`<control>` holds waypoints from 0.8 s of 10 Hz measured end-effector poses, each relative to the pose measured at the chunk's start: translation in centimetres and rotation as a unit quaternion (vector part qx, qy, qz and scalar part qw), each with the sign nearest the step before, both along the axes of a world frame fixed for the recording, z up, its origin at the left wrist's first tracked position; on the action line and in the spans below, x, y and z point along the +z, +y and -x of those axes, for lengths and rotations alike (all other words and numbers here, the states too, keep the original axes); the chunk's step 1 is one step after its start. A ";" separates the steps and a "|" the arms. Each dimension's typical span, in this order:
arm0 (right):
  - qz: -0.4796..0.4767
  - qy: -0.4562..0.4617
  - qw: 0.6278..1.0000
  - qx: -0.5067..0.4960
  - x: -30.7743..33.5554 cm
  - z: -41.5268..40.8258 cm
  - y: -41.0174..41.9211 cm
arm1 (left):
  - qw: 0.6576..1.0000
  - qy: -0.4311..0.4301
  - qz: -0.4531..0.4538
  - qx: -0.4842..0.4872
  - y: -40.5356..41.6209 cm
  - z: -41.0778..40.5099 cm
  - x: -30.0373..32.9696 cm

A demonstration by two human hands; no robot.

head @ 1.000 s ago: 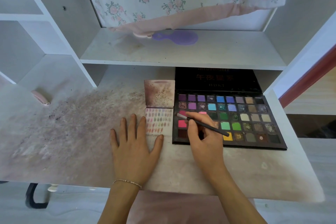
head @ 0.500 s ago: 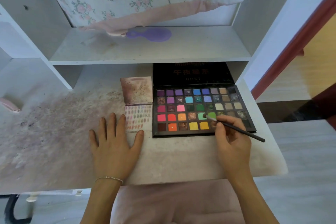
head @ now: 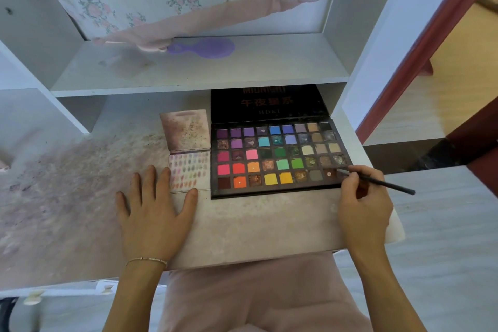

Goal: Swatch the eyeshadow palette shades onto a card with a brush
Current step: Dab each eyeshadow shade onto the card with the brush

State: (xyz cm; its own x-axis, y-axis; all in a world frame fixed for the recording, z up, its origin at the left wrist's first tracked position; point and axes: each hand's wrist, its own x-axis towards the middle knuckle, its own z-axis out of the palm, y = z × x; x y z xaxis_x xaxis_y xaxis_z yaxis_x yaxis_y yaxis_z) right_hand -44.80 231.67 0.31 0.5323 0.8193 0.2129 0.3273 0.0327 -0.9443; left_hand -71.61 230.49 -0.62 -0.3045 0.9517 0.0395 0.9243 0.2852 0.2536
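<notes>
**Brush loading at the palette's right end: risks from here**

The right hand (head: 362, 202) is pinching the brush (head: 377, 183) between thumb and fingertips, its tip reaching the brown pans at the bottom-right corner of the eyeshadow palette (head: 277, 159). Whether the bristles are actually touching powder cannot be told; the tip is small and partly hidden by the fingers.

The left hand (head: 155, 210) is lying flat with fingers spread on the desk (head: 256, 226), fingertips and thumb resting along the lower-left edge of the card (head: 190, 170). The card is sitting just beside the palette's left edge, already covered in rows of small swatches, with a stained flap (head: 186, 129) folded up above it.

Likely failure points:
- Loaded bristles are having to cross the whole palette to reach the card; loose powder is likely to fall into other pans on the way, muddying them.
- Free space on the card is looking scarce; a new stroke is at risk of overlapping a finished swatch.
- The card is being held only at one edge, so a firm stroke could slide or pivot it.
- Residue from another shade on the brush could contaminate this pan.
</notes>
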 end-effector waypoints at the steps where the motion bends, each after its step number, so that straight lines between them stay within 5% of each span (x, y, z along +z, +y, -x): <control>1: 0.009 -0.008 1.000 0.010 -0.1 -0.1 0.0 | 1.000 0.004 -0.001 0.001 0.0 0.1 0.0; 8: 0.010 -0.031 0.999 0.024 0.2 0.2 -0.1 | 1.000 0.001 -0.003 0.001 0.1 0.2 -0.3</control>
State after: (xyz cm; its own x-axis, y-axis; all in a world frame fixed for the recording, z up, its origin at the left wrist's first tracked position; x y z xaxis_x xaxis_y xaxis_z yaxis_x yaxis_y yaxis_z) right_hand -45.04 231.57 0.53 0.4788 0.8480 0.2274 0.3846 0.0303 -0.9226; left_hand -71.77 230.56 -0.91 -0.3068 0.9507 0.0460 0.9239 0.2858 0.2545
